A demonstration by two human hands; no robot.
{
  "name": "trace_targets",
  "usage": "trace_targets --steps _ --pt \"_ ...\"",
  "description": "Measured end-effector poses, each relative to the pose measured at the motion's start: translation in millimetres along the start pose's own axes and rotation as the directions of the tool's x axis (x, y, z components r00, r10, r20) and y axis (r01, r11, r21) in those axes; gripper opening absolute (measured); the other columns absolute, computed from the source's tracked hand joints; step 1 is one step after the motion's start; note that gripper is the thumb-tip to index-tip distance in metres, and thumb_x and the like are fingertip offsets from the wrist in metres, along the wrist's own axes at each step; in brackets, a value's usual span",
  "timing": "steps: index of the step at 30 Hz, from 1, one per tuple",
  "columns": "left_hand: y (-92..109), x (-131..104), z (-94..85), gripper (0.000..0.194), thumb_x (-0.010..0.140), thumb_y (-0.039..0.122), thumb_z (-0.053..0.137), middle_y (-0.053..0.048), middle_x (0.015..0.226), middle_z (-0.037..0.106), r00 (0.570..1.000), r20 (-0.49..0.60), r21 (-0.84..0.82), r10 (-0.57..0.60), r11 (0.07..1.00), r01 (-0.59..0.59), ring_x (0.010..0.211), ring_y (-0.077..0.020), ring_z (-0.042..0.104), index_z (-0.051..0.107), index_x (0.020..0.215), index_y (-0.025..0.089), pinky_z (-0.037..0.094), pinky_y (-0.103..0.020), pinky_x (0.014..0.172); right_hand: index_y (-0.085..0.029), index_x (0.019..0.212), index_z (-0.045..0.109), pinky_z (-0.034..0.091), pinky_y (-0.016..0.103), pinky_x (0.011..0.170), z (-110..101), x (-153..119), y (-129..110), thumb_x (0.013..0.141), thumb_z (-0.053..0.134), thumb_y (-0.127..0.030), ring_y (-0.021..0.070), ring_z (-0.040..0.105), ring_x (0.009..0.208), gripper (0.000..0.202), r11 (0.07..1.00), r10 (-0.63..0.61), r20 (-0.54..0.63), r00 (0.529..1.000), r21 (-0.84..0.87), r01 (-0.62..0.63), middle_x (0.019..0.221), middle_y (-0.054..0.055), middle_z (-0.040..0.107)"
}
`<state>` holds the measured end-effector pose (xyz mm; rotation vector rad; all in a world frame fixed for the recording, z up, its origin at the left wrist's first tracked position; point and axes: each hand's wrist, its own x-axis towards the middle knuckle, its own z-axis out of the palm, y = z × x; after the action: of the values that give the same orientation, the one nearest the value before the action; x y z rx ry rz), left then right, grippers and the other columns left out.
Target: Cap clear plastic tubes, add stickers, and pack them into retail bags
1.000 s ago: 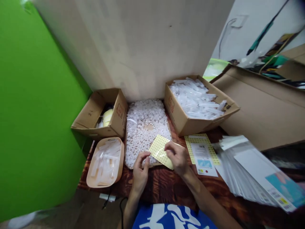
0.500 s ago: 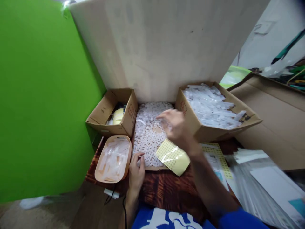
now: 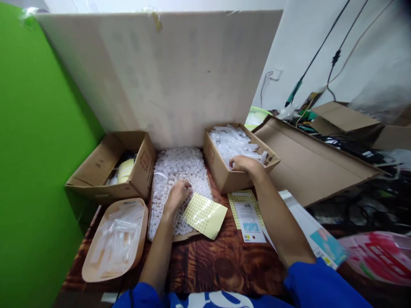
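— What colours surround you?
— Vivid green on the panel at your left; off-white with faint grey streaks on the board.
— And your clothes?
— Blue sleeves, and a blue shirt printed in white.
— Your table?
— Dark reddish brown, patterned in swirling wood grain.
— Your sheet?
— Pale yellow, marked with rows of small dots. The card is white, with blue panels, a yellow patch and a red dot.
— Your boxes?
— Brown, printed in red. Your tub is peach.
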<state>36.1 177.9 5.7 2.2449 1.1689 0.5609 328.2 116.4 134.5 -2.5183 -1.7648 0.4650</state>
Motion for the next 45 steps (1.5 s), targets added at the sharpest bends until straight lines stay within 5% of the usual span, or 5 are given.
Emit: trace_targets --steps 5,11,22,32,45 --pt "-2.9 -11.7 15.9 0.009 0.085 0.013 0.067 -0.007 0.093 0.074 0.999 0.017 0.012 -0.029 1.0 0.029 0.087 -0.0198 0.067 0.073 0.09 0.017 0.048 -0.028 0.079 -0.012 0.091 0.073 0.047 0.03 0.079 -2.1 -11.9 -1.3 0.087 0.065 -0.022 0.0248 0.067 0.092 0.014 0.999 -0.006 -0.266 0.964 0.038 0.017 0.096 0.016 0.073" --pt "-13.3 -23.6 10.6 0.016 0.087 0.008 0.06 -0.008 0.095 0.073 0.996 -0.048 0.032 -0.075 0.997 0.077 0.088 -0.0206 0.067 0.071 0.095 0.016 0.049 -0.031 0.082 -0.019 0.093 0.064 0.052 0.034 0.077 15.6 -73.1 -22.5 0.091 0.063 -0.035 0.0215 0.064 0.079 0.017 0.805 0.049 -0.789 0.612 0.394 0.443 0.086 0.006 0.067" --pt "-15.4 -34.9 9.1 0.02 0.089 0.008 0.051 -0.009 0.097 0.066 0.998 -0.037 0.096 -0.056 0.994 0.059 0.092 -0.0211 0.063 0.07 0.092 0.017 0.047 -0.031 0.085 -0.022 0.125 0.065 0.047 0.025 0.05 140.4 -149.3 -35.9 0.093 0.063 -0.045 0.0137 0.054 0.054 0.04 0.234 -0.056 -0.247 0.967 0.939 0.253 0.074 0.0 0.06" --pt "11.7 -55.0 4.1 0.016 0.098 0.024 0.049 -0.01 0.104 0.069 0.982 -0.172 -0.139 -0.084 0.989 0.06 0.1 -0.0229 0.064 0.062 0.104 0.018 0.048 -0.038 0.093 -0.022 0.122 0.069 0.048 0.025 0.055 179.7 -157.2 -55.1 0.094 0.06 -0.042 0.0154 0.058 0.065 0.036 0.35 -0.039 -0.265 0.964 0.9 0.261 0.085 0.003 0.065" --pt "64.2 -103.5 27.0 0.035 0.069 0.045 0.087 -0.006 0.087 0.073 0.896 0.062 -0.964 -0.439 0.207 0.169 0.083 -0.0153 0.064 0.078 0.083 0.014 0.048 -0.025 0.082 -0.019 0.109 0.066 0.048 0.031 0.078 168.1 -136.2 -75.7 0.094 0.06 -0.034 0.0185 0.062 0.083 0.021 0.334 -0.193 -0.284 0.939 0.881 0.335 0.091 0.003 0.067"
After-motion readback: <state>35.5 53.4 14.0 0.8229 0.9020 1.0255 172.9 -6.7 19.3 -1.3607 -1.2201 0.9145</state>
